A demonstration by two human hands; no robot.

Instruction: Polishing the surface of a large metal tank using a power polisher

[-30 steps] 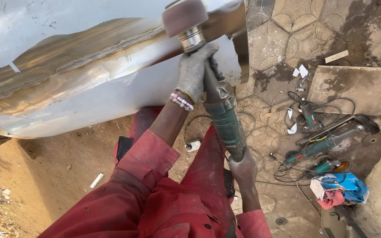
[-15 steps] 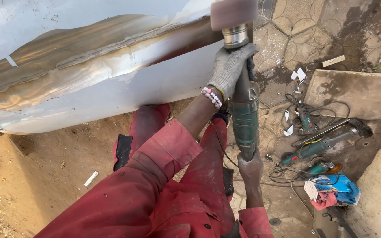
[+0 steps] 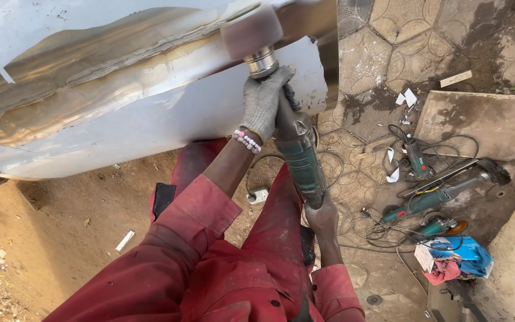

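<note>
Between both hands' fingers (image 3: 261, 98) runs the green polisher (image 3: 298, 152), drum against metal sheet (image 3: 120, 101).

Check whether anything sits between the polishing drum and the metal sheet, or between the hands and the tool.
Nothing visible does. The polishing drum lies right against the metal sheet. The gloved left hand wraps the green power tool near its head, and the bare right hand grips its rear end directly.
</note>
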